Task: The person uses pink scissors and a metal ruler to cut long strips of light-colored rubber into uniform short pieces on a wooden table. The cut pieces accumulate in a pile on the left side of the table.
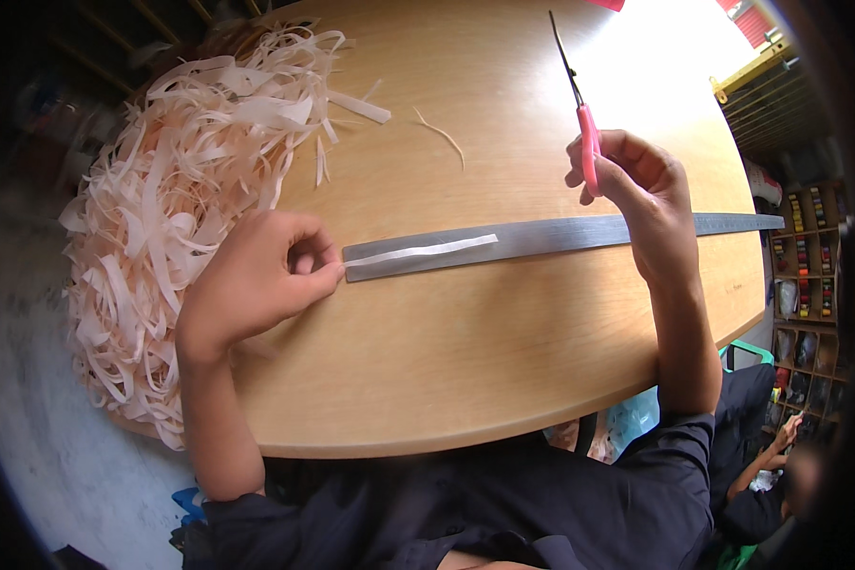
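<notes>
My left hand [266,271] pinches the near end of a narrow whitish strip [427,250] at the left end of a long metal ruler [551,237]. The strip lies along the ruler's surface, its free end pointing right. Above the ruler's right half, my right hand [641,185] grips pink-handled scissors [586,133] by the handles, the dark blades pointing up and away; the blades look closed together. Just left of my left hand, a large heap of pale pink fabric strips [199,161] covers the table's left side and hangs over its edge.
The wooden table [465,361] has a curved near edge in front of me. A loose thin strip [442,133] lies beyond the ruler. Shelves with colourful spools [803,247] stand at the far right. Another person [769,484] sits at the lower right, near a blue plastic bag [632,413].
</notes>
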`<action>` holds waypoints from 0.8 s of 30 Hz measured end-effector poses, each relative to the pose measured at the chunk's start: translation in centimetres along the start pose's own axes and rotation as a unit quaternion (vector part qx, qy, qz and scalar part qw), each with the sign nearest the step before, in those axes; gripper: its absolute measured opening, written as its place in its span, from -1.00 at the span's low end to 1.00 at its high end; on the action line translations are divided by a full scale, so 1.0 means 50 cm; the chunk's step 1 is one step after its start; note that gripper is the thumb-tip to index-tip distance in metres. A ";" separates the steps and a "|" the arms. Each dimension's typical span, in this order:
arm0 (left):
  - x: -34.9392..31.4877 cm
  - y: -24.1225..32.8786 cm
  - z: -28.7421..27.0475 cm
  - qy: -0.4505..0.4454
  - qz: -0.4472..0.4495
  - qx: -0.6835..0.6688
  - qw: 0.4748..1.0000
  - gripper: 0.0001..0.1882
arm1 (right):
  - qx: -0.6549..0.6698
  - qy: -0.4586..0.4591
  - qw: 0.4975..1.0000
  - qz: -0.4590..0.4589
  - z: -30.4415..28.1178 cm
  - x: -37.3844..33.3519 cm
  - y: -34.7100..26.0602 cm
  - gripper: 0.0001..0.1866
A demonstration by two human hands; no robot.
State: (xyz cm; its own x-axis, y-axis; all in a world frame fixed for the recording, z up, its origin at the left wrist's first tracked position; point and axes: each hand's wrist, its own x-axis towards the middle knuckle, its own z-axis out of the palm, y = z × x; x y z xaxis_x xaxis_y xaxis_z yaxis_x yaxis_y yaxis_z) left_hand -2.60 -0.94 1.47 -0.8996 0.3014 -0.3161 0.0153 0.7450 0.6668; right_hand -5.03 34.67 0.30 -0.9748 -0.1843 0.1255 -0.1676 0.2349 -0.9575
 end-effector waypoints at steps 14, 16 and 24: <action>-0.006 0.036 0.030 -0.022 0.011 -0.228 0.973 -0.86 | 0.019 -0.442 0.871 0.215 0.055 -0.064 -0.101 -0.29; -0.004 0.038 0.032 -0.031 0.021 -0.252 0.967 -0.86 | -0.040 -0.440 0.857 0.267 0.071 -0.065 -0.112 -0.28; -0.002 0.039 0.041 -0.028 0.032 -0.245 0.969 -0.86 | -0.043 -0.419 0.859 0.293 0.080 -0.065 -0.113 -0.25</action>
State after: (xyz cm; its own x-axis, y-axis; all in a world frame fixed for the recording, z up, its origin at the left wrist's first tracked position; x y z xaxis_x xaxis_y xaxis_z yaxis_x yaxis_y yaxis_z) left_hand -1.60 1.73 1.41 -0.8784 0.3790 -0.2911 -0.1516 0.3567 0.9218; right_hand -0.31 30.12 4.24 -0.4546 -0.6234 -0.6362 0.2695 0.5846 -0.7653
